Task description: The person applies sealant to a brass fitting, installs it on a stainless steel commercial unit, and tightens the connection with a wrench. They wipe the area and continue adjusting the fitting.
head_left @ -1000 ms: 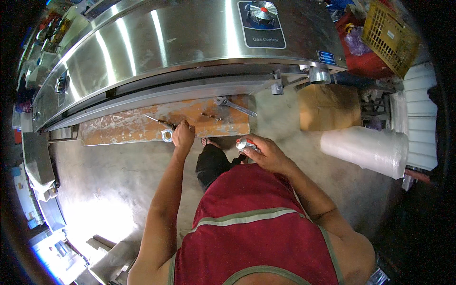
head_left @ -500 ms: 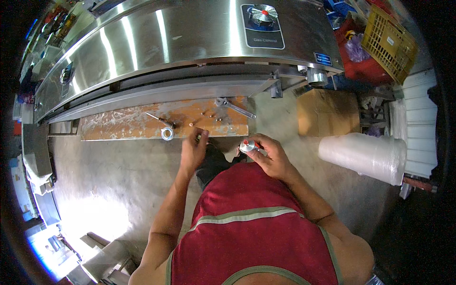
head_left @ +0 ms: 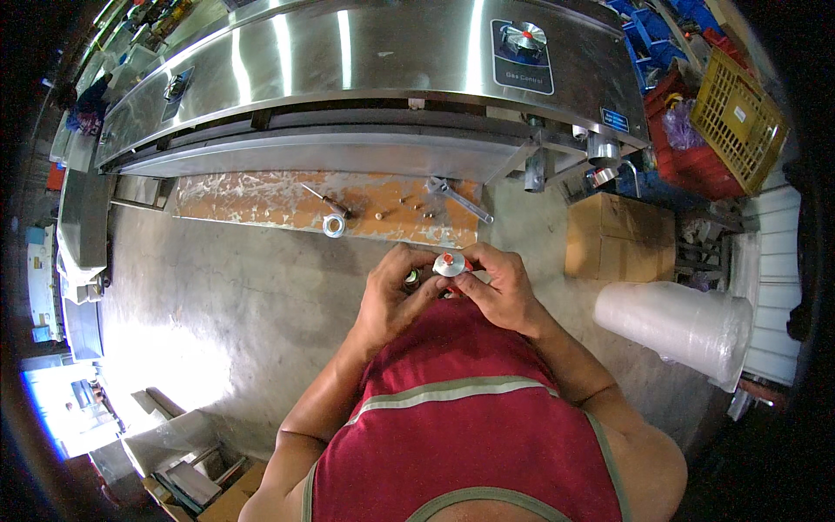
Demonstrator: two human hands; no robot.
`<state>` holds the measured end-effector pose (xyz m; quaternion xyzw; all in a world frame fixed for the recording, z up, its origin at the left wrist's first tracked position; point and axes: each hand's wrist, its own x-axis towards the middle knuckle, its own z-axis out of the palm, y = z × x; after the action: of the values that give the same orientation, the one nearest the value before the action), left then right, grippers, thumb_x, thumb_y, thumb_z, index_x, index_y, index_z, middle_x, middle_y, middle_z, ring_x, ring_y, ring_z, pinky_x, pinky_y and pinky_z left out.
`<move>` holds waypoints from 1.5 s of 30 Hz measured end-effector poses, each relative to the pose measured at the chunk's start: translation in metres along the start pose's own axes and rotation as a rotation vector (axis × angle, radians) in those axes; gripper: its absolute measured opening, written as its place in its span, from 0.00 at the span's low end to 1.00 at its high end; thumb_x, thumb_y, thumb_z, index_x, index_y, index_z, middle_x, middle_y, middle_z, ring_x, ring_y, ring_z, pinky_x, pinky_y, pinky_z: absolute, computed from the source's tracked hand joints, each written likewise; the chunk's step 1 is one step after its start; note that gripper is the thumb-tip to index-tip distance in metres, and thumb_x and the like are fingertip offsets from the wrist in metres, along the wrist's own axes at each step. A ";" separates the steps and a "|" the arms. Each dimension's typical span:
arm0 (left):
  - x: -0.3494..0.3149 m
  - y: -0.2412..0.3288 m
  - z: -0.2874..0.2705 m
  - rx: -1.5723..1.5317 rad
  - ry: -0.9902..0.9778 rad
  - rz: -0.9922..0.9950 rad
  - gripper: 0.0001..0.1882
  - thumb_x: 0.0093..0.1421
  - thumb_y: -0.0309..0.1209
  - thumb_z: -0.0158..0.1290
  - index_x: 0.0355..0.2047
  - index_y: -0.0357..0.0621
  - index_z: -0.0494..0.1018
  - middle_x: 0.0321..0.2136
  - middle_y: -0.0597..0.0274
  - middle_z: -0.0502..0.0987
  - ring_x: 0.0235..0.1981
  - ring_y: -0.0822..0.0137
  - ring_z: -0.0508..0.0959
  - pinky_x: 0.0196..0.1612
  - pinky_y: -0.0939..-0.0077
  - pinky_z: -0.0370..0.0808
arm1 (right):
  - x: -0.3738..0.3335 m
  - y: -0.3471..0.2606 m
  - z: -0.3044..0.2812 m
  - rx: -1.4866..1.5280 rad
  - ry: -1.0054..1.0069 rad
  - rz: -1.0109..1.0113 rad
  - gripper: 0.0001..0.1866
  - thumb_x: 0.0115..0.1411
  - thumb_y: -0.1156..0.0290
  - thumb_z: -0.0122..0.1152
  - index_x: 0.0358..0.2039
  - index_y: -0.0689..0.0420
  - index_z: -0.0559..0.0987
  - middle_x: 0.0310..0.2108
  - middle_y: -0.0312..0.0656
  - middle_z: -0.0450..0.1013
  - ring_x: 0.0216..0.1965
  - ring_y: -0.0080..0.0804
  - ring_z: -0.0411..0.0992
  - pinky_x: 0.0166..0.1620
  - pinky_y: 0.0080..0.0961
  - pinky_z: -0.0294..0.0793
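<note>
A small silver piece (head_left: 449, 264), round-topped with a red middle, is held in front of the red shirt (head_left: 452, 365); its red middle is turned upward, toward the head camera, so that its long axis is seen nearly end-on and its length cannot be judged; more red is seen at its right side, between the fingers.

It is gripped by the right hand (head_left: 500, 287) between thumb and bent fingers; the left hand (head_left: 396, 296) is curled narrow, its thumb and forefinger brought to the piece's left edge, though whether they are closed on it cannot be told; a small round object (head_left: 411, 278) is seen within that curl, too small to identify.

Beyond the hands, on a worn orange board (head_left: 261, 204), a screwdriver (head_left: 335, 204) is laid with its tip toward the upper left; a white ring (head_left: 333, 226) is set just beside its handle; a wrench (head_left: 461, 200) is slanted across the board's right end, near some small fittings (head_left: 417, 207).
</note>
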<state>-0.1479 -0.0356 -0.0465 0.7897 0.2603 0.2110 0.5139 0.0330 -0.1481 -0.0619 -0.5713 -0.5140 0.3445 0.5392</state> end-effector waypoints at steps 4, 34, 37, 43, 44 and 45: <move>-0.010 -0.007 0.017 -0.143 0.077 -0.026 0.15 0.65 0.28 0.61 0.51 0.39 0.76 0.42 0.56 0.77 0.42 0.64 0.78 0.47 0.70 0.75 | -0.006 -0.001 0.005 0.007 -0.016 0.046 0.11 0.69 0.67 0.60 0.46 0.61 0.78 0.34 0.45 0.79 0.35 0.36 0.80 0.39 0.31 0.77; -0.052 0.001 -0.015 0.033 0.297 0.143 0.22 0.61 0.36 0.62 0.53 0.43 0.74 0.39 0.48 0.80 0.42 0.43 0.81 0.43 0.54 0.78 | 0.001 -0.012 0.043 0.081 -0.148 0.100 0.21 0.68 0.81 0.52 0.61 0.61 0.64 0.56 0.47 0.66 0.58 0.38 0.69 0.61 0.33 0.69; -0.062 0.001 -0.024 0.148 0.351 0.147 0.21 0.62 0.36 0.61 0.54 0.44 0.73 0.39 0.49 0.79 0.41 0.45 0.80 0.42 0.53 0.77 | 0.011 -0.016 0.047 -0.013 -0.219 0.044 0.20 0.68 0.79 0.55 0.60 0.61 0.67 0.55 0.46 0.68 0.57 0.36 0.69 0.61 0.33 0.68; -0.074 -0.004 -0.031 0.219 0.372 0.158 0.23 0.63 0.39 0.60 0.55 0.44 0.72 0.39 0.50 0.79 0.41 0.45 0.80 0.41 0.53 0.77 | 0.015 -0.021 0.063 -0.105 -0.184 -0.035 0.21 0.69 0.78 0.58 0.62 0.61 0.68 0.55 0.44 0.70 0.56 0.33 0.70 0.59 0.30 0.71; -0.075 -0.005 -0.032 0.227 0.358 0.142 0.23 0.63 0.39 0.60 0.55 0.44 0.72 0.39 0.50 0.79 0.41 0.45 0.80 0.42 0.53 0.78 | 0.015 -0.024 0.063 -0.087 -0.194 -0.048 0.23 0.68 0.80 0.58 0.62 0.61 0.69 0.55 0.44 0.70 0.57 0.34 0.70 0.59 0.31 0.71; -0.076 -0.006 -0.032 0.227 0.334 0.139 0.23 0.62 0.39 0.60 0.55 0.44 0.72 0.40 0.51 0.79 0.41 0.46 0.80 0.43 0.54 0.78 | 0.015 -0.026 0.063 -0.093 -0.205 -0.060 0.24 0.66 0.82 0.59 0.62 0.61 0.69 0.56 0.45 0.70 0.57 0.34 0.71 0.60 0.31 0.71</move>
<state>-0.2270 -0.0588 -0.0451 0.8127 0.3090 0.3430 0.3554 -0.0288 -0.1196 -0.0452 -0.5417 -0.5987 0.3606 0.4670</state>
